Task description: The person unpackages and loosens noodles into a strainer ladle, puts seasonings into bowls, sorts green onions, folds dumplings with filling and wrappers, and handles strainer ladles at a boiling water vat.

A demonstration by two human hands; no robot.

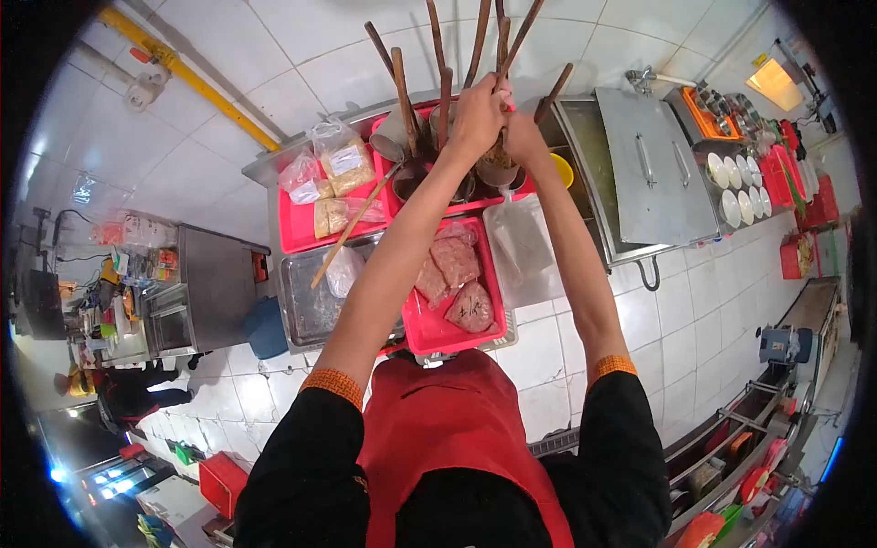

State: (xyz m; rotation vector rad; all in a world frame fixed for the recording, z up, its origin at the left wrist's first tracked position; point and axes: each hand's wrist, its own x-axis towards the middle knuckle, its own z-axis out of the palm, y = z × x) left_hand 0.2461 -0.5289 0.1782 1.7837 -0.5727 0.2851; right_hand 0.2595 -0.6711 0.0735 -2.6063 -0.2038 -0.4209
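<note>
Head view, left hand (481,119) gripping handle (503,60), right hand's (526,140) grip unclear, tray (431,342) of meat (455,261)

Two hands (477,121), at least eight wooden handles (402,87), two orange cuffs (334,385), one yellow pipe (198,82)

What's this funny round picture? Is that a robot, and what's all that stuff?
No robot here: just a person using two bare hands. The camera sits on their head, looking forward and down, so you see their red apron from above. The left hand is closed around a wooden handle. The right hand is close beside it, but I can't tell exactly what it holds. Other handles stick up nearby. Nearer the apron, a red tray has pink bags, and a metal tray has a pale bag.
</note>
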